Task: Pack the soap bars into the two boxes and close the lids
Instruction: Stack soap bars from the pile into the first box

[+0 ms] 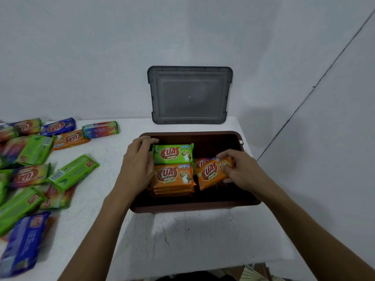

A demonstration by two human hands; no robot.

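Loose soap bars [71, 175] on tabletop [182, 236], left hand [140, 163] fingers curled round green bar [172, 154] in brown box [194, 207], right hand [241, 171] fingers pinching tilted orange bar [213, 173] over the box; probably light, stiff, slick-wrapped, best gripped by the ends.

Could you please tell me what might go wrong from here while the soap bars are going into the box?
1. The right hand grips an orange-wrapped soap bar tilted across another soap bar; released like that, it may sit crooked and later keep the grey plastic lid from closing flat.
2. That lid leans upright against the wall behind the brown plastic box; a shove of the box could topple it.
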